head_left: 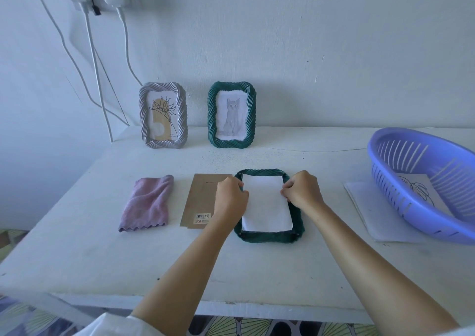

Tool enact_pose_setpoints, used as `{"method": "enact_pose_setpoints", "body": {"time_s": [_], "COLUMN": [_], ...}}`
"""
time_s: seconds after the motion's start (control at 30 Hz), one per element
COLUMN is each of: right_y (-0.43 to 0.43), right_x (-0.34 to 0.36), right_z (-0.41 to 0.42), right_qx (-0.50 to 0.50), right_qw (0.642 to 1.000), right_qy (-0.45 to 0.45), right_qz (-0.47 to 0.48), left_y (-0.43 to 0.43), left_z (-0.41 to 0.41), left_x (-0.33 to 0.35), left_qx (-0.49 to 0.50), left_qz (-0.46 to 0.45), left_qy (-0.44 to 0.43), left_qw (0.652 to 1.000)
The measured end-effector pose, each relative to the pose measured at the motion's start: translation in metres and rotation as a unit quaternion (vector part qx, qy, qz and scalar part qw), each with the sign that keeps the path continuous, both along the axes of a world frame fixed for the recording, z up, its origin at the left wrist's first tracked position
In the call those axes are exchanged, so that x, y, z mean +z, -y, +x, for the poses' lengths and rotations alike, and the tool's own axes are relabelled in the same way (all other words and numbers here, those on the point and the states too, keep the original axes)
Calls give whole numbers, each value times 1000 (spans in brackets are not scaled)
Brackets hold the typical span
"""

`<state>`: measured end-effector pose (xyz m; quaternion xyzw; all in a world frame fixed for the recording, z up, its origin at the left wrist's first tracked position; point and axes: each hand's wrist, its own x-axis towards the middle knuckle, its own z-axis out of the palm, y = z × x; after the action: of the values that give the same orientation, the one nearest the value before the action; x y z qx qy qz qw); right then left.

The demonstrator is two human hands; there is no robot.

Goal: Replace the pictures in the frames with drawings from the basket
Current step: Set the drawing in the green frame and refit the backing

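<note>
A dark green frame (270, 236) lies face down at the table's middle, its back open. A white sheet (266, 204) lies blank side up inside it. My left hand (230, 196) pinches the sheet's left edge and my right hand (303, 190) pinches its right edge near the top. The brown backing board (199, 199) lies flat just left of the frame. A blue basket (421, 181) at the right holds a line drawing (417, 187). Against the wall stand a grey frame (163, 115) with a plant picture and a green frame (231, 114) with a cat drawing.
A folded pink cloth (147, 203) lies left of the backing board. White paper sheets (372, 212) lie under the basket's near side. Cables (95, 78) hang down the wall at the back left. The table's front edge (231, 307) runs close below my forearms.
</note>
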<state>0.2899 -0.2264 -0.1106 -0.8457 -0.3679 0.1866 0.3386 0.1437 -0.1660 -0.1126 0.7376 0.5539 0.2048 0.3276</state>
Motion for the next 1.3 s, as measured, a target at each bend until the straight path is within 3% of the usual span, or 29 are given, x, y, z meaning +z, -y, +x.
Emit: {"method": "enact_pose_setpoints", "body": {"time_s": [0.4, 0.57, 0.87, 1.03, 1.3], "right_y": [-1, -1, 6, 17, 17], "right_x": [2, 1, 15, 19, 2], "right_z": [-1, 1, 16, 24, 27], "right_qx": [-2, 5, 37, 133, 142], "right_qw": [1000, 1000, 999, 989, 986], "right_qy": [14, 13, 16, -53, -83], "right_qz": [-12, 0, -36, -44, -16], "left_y": [4, 3, 0, -2, -6], "left_z": [1, -6, -6, -5, -4], "left_x": [1, 1, -2, -4, -7], "left_qx": [1, 6, -10, -19, -22], "left_qz": [101, 55, 19, 18, 19], "left_qy": [-63, -87, -42, -39, -35], "left_qw": [993, 995, 999, 999, 999]}}
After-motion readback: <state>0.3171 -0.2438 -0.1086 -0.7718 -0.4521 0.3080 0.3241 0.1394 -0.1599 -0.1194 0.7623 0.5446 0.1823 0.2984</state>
